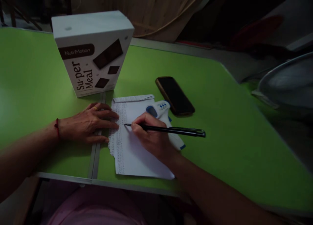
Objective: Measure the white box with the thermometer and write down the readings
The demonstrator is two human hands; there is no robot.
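Observation:
My right hand (154,136) grips a black pen (176,130), its tip at the page of a white notepad (139,163). Small handwriting runs down the page's left side, and the top sheets are folded over. My left hand (91,122) lies flat with fingers spread, fingertips on the notepad's left edge; a ring and a red string bracelet show on it. Partly hidden behind my right hand is a white and blue handheld thermometer (162,109), lying over the notepad's right side.
A black smartphone (177,96) in a brown case lies beyond the thermometer. Upright at the back left stands a white NutriMotion box (97,61). The green table (220,120) has a metal seam under my left hand. A round, pale object (288,81) is off the right edge.

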